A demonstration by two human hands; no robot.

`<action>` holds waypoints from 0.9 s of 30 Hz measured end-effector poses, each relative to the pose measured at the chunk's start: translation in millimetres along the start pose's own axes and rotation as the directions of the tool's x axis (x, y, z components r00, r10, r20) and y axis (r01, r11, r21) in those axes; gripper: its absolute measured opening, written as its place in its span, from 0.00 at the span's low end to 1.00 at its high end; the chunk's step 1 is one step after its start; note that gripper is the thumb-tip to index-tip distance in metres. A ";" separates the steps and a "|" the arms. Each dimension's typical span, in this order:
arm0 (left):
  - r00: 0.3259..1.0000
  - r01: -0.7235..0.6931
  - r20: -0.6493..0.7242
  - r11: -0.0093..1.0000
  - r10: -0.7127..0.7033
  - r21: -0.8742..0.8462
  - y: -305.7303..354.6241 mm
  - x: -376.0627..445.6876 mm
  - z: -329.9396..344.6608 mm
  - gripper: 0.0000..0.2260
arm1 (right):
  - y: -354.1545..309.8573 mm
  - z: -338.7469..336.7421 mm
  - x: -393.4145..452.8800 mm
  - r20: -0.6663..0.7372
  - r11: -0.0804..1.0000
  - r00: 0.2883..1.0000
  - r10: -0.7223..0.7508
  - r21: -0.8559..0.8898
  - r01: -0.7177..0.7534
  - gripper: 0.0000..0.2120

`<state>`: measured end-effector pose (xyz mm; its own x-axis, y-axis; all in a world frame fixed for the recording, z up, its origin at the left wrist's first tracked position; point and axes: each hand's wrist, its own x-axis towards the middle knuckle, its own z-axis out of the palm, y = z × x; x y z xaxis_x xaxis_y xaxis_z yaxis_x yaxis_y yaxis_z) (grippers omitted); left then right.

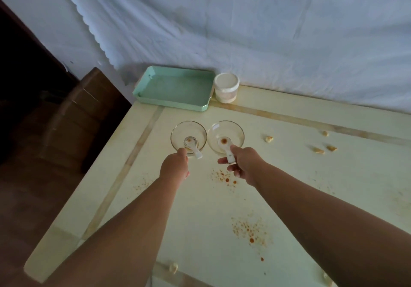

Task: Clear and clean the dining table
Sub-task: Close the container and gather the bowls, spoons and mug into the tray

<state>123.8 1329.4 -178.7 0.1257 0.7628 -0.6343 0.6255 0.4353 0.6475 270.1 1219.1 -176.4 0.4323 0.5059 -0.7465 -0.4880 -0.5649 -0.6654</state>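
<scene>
Both hands reach toward the middle of the frame, each at a clear glass bowl. The left hand (pixel 175 166) is curled closed at the near rim of the left bowl (pixel 188 136); whether it actually pinches the rim cannot be told. A white spoon (pixel 193 147) lies in that bowl with a brownish smear in its scoop, its handle sticking out over the rim beside the knuckles. The right hand (pixel 243 164) pinches the handle of a second white spoon (pixel 226 149) between thumb and fingers; its scoop, holding a reddish-brown spot, rests in the right bowl (pixel 225 136). The two bowls sit side by side, almost touching, on the pale cream table (pixel 289 175). Orange-red sauce speckles (pixel 224 179) dot the tabletop just below the hands, with a second patch lower in the frame. Pale food scraps (pixel 319 150) lie at right of centre. Above the bowls sit a mint-green tray (pixel 175 87) and, just beside it, a white lidded jar (pixel 226 87).
</scene>
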 end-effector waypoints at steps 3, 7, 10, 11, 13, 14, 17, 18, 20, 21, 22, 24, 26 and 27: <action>0.998 -0.042 -0.053 0.999 0.041 -0.010 18.2 19.9 -16.0 0.13 | -22.5 22.8 19.0 0.017 1.000 1.000 -0.017 -0.005 0.017 0.15; 0.987 -0.118 -0.090 0.983 0.131 0.137 36.0 64.8 -41.7 0.07 | -53.1 49.5 41.3 0.042 0.999 0.998 -0.047 -0.023 0.048 0.15; 0.974 -0.198 -0.055 0.944 0.220 0.265 53.8 90.3 -60.3 0.07 | -76.0 70.9 57.9 0.057 0.997 0.996 -0.067 -0.031 0.069 0.15; 0.972 -0.197 -0.068 0.941 0.224 0.275 64.0 95.4 -68.0 0.02 | -83.0 78.1 63.9 0.061 0.997 0.995 -0.074 -0.028 0.076 0.15; 0.955 -0.242 -0.095 0.921 0.282 0.306 76.3 110.9 -78.9 0.04 | -96.4 92.7 75.0 0.065 0.996 0.994 -0.085 -0.022 0.087 0.15; 0.954 -0.240 -0.081 0.897 0.289 0.370 82.6 121.1 -83.1 0.02 | -102.7 99.6 80.1 0.068 0.996 0.994 -0.090 -0.017 0.091 0.15; 0.940 -0.259 -0.107 0.880 0.325 0.398 97.5 151.0 -96.5 0.13 | -120.7 118.1 95.3 0.077 0.996 0.993 -0.089 0.011 0.088 0.13; 0.932 -0.273 -0.099 0.854 0.349 0.443 101.4 160.1 -98.6 0.15 | -125.9 124.1 101.4 0.079 0.996 0.993 -0.084 0.022 0.082 0.12; 0.925 -0.276 -0.072 0.793 0.372 0.543 110.9 179.1 -104.7 0.16 | -136.0 135.9 115.3 0.077 0.997 0.994 -0.072 0.036 0.069 0.11; 0.927 -0.278 -0.047 0.768 0.371 0.577 113.8 189.4 -107.0 0.16 | -140.3 141.7 122.0 0.073 0.997 0.995 -0.064 0.039 0.061 0.11; 0.936 -0.256 -0.051 0.772 0.349 0.582 117.9 196.6 -109.2 0.16 | -144.2 148.0 130.2 0.066 0.998 0.996 -0.059 0.038 0.057 0.10; 0.928 -0.249 -0.083 0.769 0.364 0.589 122.9 211.1 -111.5 0.15 | -150.7 159.0 147.1 0.051 0.998 0.997 -0.061 0.036 0.059 0.09; 0.925 -0.242 -0.083 0.743 0.371 0.624 128.2 225.1 -113.1 0.14 | -155.9 167.7 161.9 0.031 0.996 0.998 -0.061 0.061 0.059 0.09; 0.920 -0.235 -0.105 0.747 0.377 0.623 130.2 228.5 -114.0 0.13 | -157.4 169.8 165.5 0.027 0.995 0.998 -0.059 0.081 0.056 0.09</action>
<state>146.2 1614.9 -191.3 0.2704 0.9164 -0.2952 0.9169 -0.1517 0.3692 289.7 1502.4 -194.7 0.4394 0.5556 -0.7058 -0.5226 -0.4809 -0.7039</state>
